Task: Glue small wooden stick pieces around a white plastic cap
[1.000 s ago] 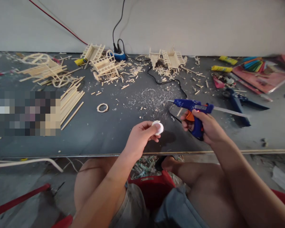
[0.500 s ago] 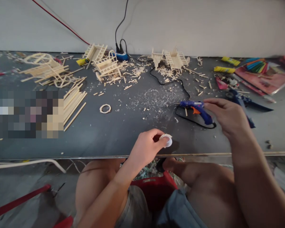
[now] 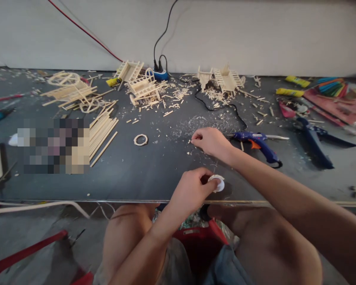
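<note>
My left hand [image 3: 192,186] pinches a small white round piece [image 3: 221,184] with short bits of wood along its rim, just above the table's front edge. My right hand [image 3: 210,140] reaches over the table with thumb and fingertips closed on a small bit of wooden stick [image 3: 190,141]. To the right of that hand a blue glue gun [image 3: 250,137] with an orange trigger lies on its side, a pale glue stick [image 3: 277,137] poking out of its back. A ring of short wood pieces [image 3: 141,139] lies flat to the left.
Wooden sticks [image 3: 103,134] lie in a bundle at left, beside a blurred-out patch. Small stick-built models [image 3: 141,88] and offcuts line the back near a blue power socket [image 3: 160,74]. Dark blue cutters [image 3: 317,142] and yellow tubes [image 3: 289,92] are at right.
My right hand has left the back of the glue gun and moved left to the wood scraps. The left hand keeps its hold on the white round piece. The view has shifted slightly.
</note>
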The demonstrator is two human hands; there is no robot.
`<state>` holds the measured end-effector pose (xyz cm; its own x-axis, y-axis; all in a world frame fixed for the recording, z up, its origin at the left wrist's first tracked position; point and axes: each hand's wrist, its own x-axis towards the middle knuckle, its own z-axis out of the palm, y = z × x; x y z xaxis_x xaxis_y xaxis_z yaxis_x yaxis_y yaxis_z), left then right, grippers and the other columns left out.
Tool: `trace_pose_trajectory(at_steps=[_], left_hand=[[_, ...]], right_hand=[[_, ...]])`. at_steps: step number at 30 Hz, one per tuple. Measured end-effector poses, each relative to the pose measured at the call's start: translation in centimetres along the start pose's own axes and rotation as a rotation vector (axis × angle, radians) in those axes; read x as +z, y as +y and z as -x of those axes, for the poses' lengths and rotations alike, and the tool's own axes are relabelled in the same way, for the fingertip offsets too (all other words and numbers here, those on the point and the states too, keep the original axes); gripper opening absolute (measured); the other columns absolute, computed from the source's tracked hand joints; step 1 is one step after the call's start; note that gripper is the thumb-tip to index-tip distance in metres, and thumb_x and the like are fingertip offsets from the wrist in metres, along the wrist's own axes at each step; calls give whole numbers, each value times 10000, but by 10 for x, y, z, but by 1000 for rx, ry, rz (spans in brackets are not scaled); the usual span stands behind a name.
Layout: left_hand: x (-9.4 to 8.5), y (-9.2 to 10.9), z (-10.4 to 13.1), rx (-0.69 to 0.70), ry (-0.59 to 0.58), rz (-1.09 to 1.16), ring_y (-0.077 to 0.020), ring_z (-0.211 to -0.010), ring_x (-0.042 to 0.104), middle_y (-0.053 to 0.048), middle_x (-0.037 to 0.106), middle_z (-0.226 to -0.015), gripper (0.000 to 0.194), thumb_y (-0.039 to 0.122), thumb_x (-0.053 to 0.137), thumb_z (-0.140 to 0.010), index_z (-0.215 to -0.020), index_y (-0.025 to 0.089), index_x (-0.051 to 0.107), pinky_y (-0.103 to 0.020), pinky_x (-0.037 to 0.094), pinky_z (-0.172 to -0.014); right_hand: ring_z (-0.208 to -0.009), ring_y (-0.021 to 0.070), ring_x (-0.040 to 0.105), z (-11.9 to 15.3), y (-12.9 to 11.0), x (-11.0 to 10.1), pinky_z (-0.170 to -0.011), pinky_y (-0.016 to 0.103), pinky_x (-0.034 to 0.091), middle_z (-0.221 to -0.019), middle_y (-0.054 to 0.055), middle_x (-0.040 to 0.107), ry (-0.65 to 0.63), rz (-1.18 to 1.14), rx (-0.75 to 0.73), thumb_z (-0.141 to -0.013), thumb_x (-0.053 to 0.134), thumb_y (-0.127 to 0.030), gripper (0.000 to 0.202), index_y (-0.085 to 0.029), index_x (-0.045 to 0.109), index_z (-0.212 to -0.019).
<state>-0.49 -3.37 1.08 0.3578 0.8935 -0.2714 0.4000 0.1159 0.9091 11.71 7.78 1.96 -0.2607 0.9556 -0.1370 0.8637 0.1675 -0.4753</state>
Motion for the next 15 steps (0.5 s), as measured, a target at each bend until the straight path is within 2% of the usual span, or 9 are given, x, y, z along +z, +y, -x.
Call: trace_pose_trajectory(at_steps=[2, 5, 9, 12, 15], left_hand=[[1, -2, -1, -6, 3, 6, -145, -602, 562, -18, 670, -676, 243, 392, 568, -828, -835, 179, 687, -243, 366, -550], [2, -3, -2, -14, 4, 29, -146, -614, 571, -22, 676, -695, 226, 374, 581, -815, -832, 178, 692, -244, 377, -555], [-2, 0, -4, -40, 14, 149, -138, -591, 566, -19, 657, -683, 236, 386, 592, -811, -838, 170, 683, -247, 396, -558], [-6, 3, -5, -59, 83, 342, -109, -553, 543, -5, 636, -670, 220, 376, 634, -791, -807, 158, 662, -239, 417, -575], [-8, 5, -8, -44, 193, 510, -92, -536, 527, 5, 619, -651, 215, 362, 677, -766, -751, 150, 650, -231, 428, -578]], right_hand=[[-568, 146, 554, -2, -1, 0, -566, 273, 370, -694, 42, 675, 0, 15, -6, -806, 556, -219, 153, -179, 704, -807], [-617, 158, 560, -2, -4, -2, -580, 273, 359, -724, 57, 674, 1, 42, -27, -812, 513, -180, 181, -170, 690, -774], [-665, 153, 574, 3, -7, -16, -595, 256, 367, -770, 51, 683, 35, -3, -29, -828, 499, -208, 180, -168, 668, -778], [-628, 135, 551, 12, -4, -32, -569, 243, 366, -719, 31, 661, 95, -115, -32, -817, 540, -265, 154, -166, 653, -782], [-574, 116, 526, 25, 5, -43, -541, 241, 382, -712, 25, 650, 153, -301, 0, -827, 544, -295, 174, -163, 651, -864]])
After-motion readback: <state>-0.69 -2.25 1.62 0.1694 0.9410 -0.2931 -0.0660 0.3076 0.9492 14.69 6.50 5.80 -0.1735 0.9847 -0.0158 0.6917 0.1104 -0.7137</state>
